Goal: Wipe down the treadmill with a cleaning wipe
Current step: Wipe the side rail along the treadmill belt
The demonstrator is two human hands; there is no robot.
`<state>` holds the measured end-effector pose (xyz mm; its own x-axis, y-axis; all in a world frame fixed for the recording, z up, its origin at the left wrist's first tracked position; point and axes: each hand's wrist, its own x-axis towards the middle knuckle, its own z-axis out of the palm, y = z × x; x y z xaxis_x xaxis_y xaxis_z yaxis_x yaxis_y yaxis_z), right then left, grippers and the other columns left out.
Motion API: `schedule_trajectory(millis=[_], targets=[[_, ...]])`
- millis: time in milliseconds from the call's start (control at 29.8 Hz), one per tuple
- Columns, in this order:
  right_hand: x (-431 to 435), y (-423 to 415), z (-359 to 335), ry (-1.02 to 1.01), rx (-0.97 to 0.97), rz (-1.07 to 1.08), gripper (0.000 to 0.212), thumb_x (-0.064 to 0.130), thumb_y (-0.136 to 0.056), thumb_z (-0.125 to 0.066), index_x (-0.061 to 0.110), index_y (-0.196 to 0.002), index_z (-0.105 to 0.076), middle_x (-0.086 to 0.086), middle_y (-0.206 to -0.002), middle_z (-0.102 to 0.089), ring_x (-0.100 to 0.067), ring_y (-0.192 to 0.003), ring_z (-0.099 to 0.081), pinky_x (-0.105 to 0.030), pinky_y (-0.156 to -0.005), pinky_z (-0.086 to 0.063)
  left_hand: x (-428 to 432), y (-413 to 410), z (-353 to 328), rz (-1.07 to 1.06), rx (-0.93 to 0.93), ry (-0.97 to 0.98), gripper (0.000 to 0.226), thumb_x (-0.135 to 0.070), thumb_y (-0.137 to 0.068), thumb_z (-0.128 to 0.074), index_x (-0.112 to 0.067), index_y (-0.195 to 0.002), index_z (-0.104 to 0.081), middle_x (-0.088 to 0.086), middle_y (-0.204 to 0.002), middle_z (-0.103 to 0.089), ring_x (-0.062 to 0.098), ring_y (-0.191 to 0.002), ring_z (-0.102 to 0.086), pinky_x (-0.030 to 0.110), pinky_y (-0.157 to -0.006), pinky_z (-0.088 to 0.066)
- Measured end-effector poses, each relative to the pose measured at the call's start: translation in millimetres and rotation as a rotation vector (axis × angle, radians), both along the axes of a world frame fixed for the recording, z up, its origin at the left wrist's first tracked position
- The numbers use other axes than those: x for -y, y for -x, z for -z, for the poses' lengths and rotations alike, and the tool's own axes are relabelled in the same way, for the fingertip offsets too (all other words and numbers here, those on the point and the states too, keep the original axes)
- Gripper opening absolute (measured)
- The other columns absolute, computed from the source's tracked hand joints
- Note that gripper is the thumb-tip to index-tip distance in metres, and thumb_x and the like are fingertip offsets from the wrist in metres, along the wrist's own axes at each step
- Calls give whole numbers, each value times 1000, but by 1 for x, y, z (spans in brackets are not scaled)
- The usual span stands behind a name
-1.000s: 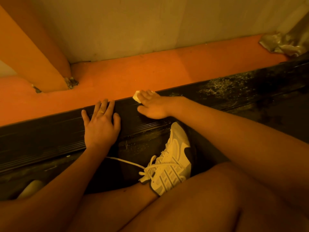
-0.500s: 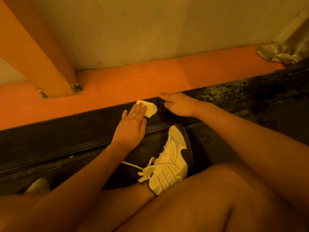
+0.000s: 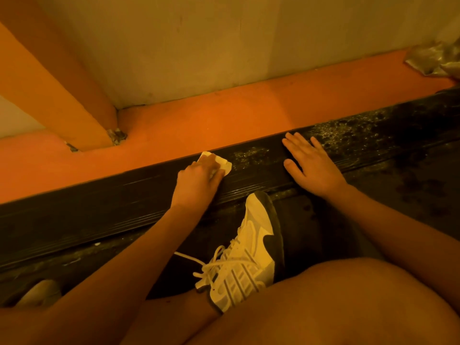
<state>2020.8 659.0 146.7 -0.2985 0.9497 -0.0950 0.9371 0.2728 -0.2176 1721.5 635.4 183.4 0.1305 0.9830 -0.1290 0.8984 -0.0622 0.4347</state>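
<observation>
Wipe gripped by left hand on treadmill rail; right hand flat.

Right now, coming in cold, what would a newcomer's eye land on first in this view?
First, the left hand gripping a small folded white cleaning wipe against the long black ribbed treadmill rail, mid-frame. To its right, the right hand lies flat on the same rail, next to a speckled dusty stretch. Below, a white laced sneaker with a dark toe stands out; behind the rail glows a bright orange floor strip.
</observation>
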Motion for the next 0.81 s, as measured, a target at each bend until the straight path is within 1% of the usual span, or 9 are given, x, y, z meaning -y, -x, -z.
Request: schedule_trajectory(millis=[67,134,269,369,503,571,671,738,806], targets=[[0,0,1,-11,-13,-3,72,55,-101,-14,14,-159,-25,-3,-167,-18,-16,-155,-8,-41,-126,-2,4,3,-1,-21,53,-2,39,-33,-103,-53,-25,-142,-49,7,-130,-61,29,-113,-60,45,-94,-41],[-1,1,1,-22,-19,-5,73,54,-100,-13,13,-160,-24,-4,-167,-17,-17,-155,-8,-41,-126,-3,12,2,0,23,42,-9,39,-24,-105,-48,-25,-145,-46,8,-138,-55,33,-118,-57,47,-93,-44],[0,2,2,-36,36,-8,73,53,-100,-9,14,-161,-19,-4,-168,-14,-18,-155,-6,-42,-126,-4,23,-1,6,130,-84,-15,46,-13,-104,-46,-19,-150,-43,2,-163,-28,34,-142,-37,52,-99,-45],[-1,1,2,-44,61,-10,72,53,-101,-7,15,-161,-15,-2,-168,-11,-16,-155,-3,-42,-126,-4,9,-3,9,161,-98,-13,48,-13,-105,-44,-23,-151,-39,-2,-165,-22,32,-142,-37,52,-100,-44],[0,2,0,-32,51,-10,71,53,-100,-8,16,-161,-17,-1,-169,-10,-15,-156,-3,-41,-126,-2,10,-1,3,184,-145,10,51,-13,-104,-45,-28,-152,-35,-5,-166,-20,28,-139,-41,44,-101,-45],[-3,2,-3,-44,-2,12,67,49,-101,-21,16,-159,-26,-2,-167,-19,-16,-155,-11,-41,-124,-8,22,3,2,179,-126,24,52,-13,-105,-45,-28,-153,-35,-6,-166,-20,26,-142,-38,43,-102,-44],[-12,9,-10,-82,-68,52,59,42,-101,-33,11,-150,-43,-8,-158,-39,-22,-148,-32,-43,-117,-27,25,5,-1,164,-101,28,51,-12,-104,-45,-28,-152,-37,-6,-165,-22,28,-140,-41,44,-101,-45],[-14,13,-9,-84,-66,55,59,42,-103,-29,10,-151,-42,-9,-158,-39,-22,-148,-31,-41,-121,-22,20,3,0,154,-87,49,53,-11,-105,-44,-30,-154,-35,-7,-166,-19,27,-141,-38,44,-103,-44],[-13,12,-4,-65,-48,43,62,43,-104,-25,11,-157,-32,-8,-164,-29,-20,-153,-20,-37,-126,-6,15,-1,2,164,-96,69,57,-10,-105,-43,-31,-156,-29,-9,-167,-14,26,-145,-33,43,-106,-41]])
